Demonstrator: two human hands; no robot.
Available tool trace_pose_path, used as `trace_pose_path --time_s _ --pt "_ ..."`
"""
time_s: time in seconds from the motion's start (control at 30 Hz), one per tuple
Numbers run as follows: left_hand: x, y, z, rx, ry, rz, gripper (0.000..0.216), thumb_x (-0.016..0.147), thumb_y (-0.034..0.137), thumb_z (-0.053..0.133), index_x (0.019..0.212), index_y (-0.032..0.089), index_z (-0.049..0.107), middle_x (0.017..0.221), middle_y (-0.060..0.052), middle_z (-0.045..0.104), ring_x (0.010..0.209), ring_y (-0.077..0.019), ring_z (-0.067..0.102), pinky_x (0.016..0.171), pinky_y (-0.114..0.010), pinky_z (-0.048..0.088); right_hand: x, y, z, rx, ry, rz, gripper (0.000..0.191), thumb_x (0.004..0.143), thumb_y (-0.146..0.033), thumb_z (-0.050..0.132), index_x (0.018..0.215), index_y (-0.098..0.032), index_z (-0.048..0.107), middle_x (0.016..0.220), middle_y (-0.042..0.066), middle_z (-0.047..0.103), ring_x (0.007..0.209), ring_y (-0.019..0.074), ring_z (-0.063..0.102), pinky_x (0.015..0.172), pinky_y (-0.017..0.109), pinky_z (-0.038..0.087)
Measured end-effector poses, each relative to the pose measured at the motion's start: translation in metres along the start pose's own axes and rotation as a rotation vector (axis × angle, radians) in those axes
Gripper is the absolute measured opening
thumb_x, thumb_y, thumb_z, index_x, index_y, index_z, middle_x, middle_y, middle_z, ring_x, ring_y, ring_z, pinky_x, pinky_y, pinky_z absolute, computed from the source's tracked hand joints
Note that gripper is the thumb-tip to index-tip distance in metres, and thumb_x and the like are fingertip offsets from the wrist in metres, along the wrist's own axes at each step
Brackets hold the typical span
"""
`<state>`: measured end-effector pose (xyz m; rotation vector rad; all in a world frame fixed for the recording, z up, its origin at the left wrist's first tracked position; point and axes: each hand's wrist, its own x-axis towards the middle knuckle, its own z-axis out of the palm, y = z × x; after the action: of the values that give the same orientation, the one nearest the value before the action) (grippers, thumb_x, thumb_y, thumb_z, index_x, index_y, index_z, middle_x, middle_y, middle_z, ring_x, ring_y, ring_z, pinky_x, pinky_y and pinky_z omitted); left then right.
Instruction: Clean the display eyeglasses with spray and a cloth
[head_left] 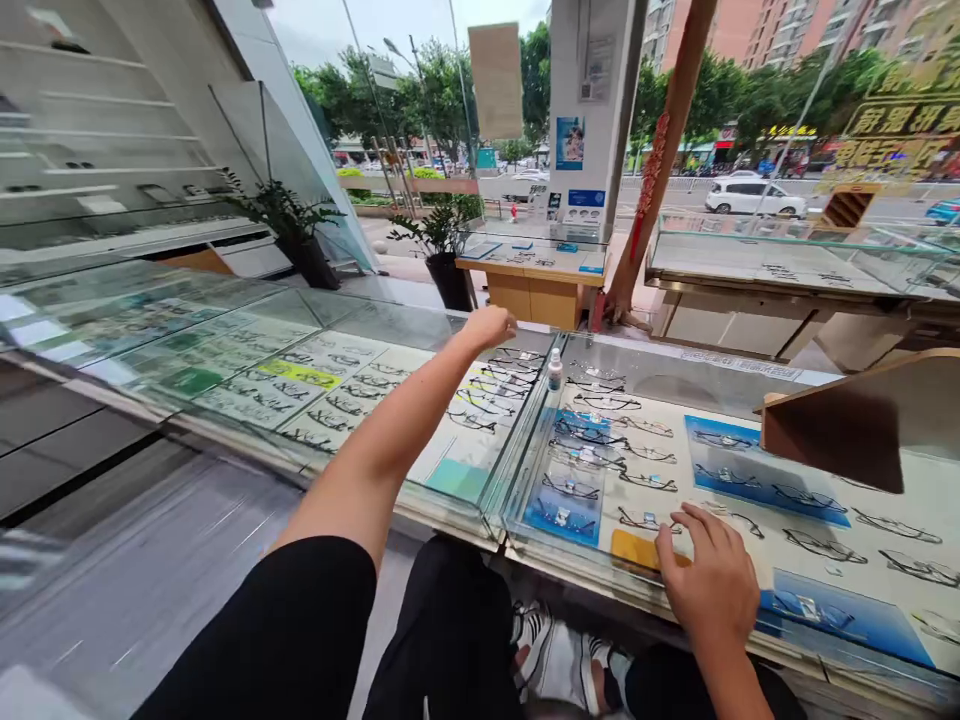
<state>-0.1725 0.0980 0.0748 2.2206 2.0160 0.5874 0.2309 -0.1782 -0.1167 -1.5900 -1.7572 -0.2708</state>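
My left hand point(487, 328) reaches far out over the glass display counter point(495, 505), near its back edge. Its fingers are mostly hidden behind the back of the hand, so I cannot make out whether it holds anything. My right hand point(709, 572) is low over the right-hand counter section, fingers stretched and thumb apart, gripping nothing visible. Beside its thumb lies a flat yellow cloth-like piece point(637, 548). A small white-capped bottle point(555, 372) stands upright by the joint between the two sections. Rows of eyeglasses point(649, 482) show through the glass around both hands.
A brown board-like stand point(832, 425) rises at the right. Potted plants point(448, 270) and a small wooden display table point(529, 285) stand beyond the counter, before the window. A leaning trunk point(652, 160) is behind it. Another person's shoes point(532, 628) may be below; whose they are is unclear.
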Motion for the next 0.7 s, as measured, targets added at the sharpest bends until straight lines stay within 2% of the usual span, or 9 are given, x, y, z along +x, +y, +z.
trace_pose_path --time_s 0.07,0.13,0.2,0.3,0.37,0.4,0.47,0.57,0.7 --pt "-0.037 -0.010 -0.023 0.003 0.112 -0.005 0.016 0.090 0.024 0.075 0.103 0.018 0.080 0.091 -0.006 0.073 0.090 -0.0226 0.065 0.087 -0.034 0.048 0.001 0.001 -0.001 -0.005 -0.013 0.005 0.030 0.099 -0.041 0.058 0.106 -0.019 0.076 0.121 0.014 0.078 0.114 0.0379 0.066 0.091 0.048 0.049" --pt "-0.084 -0.020 -0.042 -0.090 0.366 0.017 0.016 0.092 0.025 0.070 0.103 0.019 0.079 0.077 -0.003 0.066 0.076 -0.0186 0.059 0.077 -0.032 0.045 0.001 0.003 -0.001 -0.012 -0.013 -0.002 0.030 0.098 -0.041 0.057 0.104 -0.019 0.077 0.120 0.014 0.079 0.112 0.0378 0.067 0.089 0.047 0.048" --pt "-0.137 -0.028 -0.051 -0.263 0.639 -0.003 0.013 0.093 0.025 0.067 0.099 0.018 0.076 0.069 0.001 0.056 0.067 -0.0156 0.051 0.070 -0.029 0.041 0.001 0.007 0.001 -0.023 0.015 -0.010 0.030 0.097 -0.041 0.057 0.102 -0.019 0.078 0.119 0.013 0.079 0.108 0.0370 0.067 0.086 0.046 0.047" --pt "-0.216 -0.042 -0.037 -0.548 0.961 -0.203 0.009 0.094 0.026 0.065 0.096 0.018 0.069 0.075 0.001 0.055 0.069 -0.0140 0.050 0.069 -0.026 0.041 0.000 0.014 0.003 -0.025 0.065 -0.012 0.029 0.096 -0.041 0.059 0.101 -0.020 0.078 0.118 0.012 0.080 0.107 0.0362 0.068 0.085 0.045 0.047" --pt "-0.263 -0.050 -0.009 -0.717 1.050 -0.496 0.008 0.097 0.025 0.062 0.100 0.019 0.066 0.087 -0.001 0.060 0.079 -0.0138 0.055 0.077 -0.025 0.045 0.000 0.019 0.005 -0.010 0.079 -0.028 0.029 0.096 -0.041 0.058 0.100 -0.020 0.077 0.118 0.012 0.080 0.108 0.0364 0.068 0.086 0.045 0.047" --pt "-0.285 -0.053 0.009 -0.811 1.016 -0.691 0.010 0.099 0.027 0.060 0.105 0.020 0.065 0.093 -0.001 0.062 0.085 -0.0135 0.057 0.082 -0.024 0.046 0.000 0.021 0.005 0.000 0.076 -0.040 0.029 0.096 -0.041 0.057 0.099 -0.020 0.077 0.118 0.012 0.080 0.109 0.0366 0.068 0.086 0.045 0.047" --pt "-0.323 -0.056 0.047 -0.874 0.950 -0.875 0.016 0.102 0.026 0.056 0.113 0.018 0.064 0.099 -0.004 0.064 0.089 -0.0152 0.059 0.084 -0.027 0.048 0.000 0.024 0.006 0.019 0.066 -0.057 0.030 0.096 -0.042 0.056 0.098 -0.020 0.077 0.118 0.013 0.079 0.109 0.0371 0.068 0.086 0.046 0.046" --pt "-0.365 -0.056 0.101 -0.976 0.815 -1.080 0.022 0.103 0.027 0.060 0.122 0.015 0.063 0.110 -0.008 0.066 0.091 -0.0167 0.063 0.084 -0.031 0.052 0.000 0.027 0.006 0.031 0.065 -0.054 0.030 0.094 -0.042 0.056 0.096 -0.021 0.077 0.115 0.014 0.079 0.107 0.0371 0.067 0.083 0.045 0.045" --pt "-0.387 -0.053 0.150 -1.160 0.575 -1.239 0.038 0.102 0.038 0.068 0.132 0.016 0.064 0.128 -0.011 0.067 0.107 -0.0235 0.069 0.091 -0.043 0.061 0.000 0.027 0.007 0.018 0.088 -0.044 0.028 0.092 -0.041 0.057 0.095 -0.022 0.077 0.110 0.013 0.079 0.103 0.0359 0.066 0.079 0.044 0.043"
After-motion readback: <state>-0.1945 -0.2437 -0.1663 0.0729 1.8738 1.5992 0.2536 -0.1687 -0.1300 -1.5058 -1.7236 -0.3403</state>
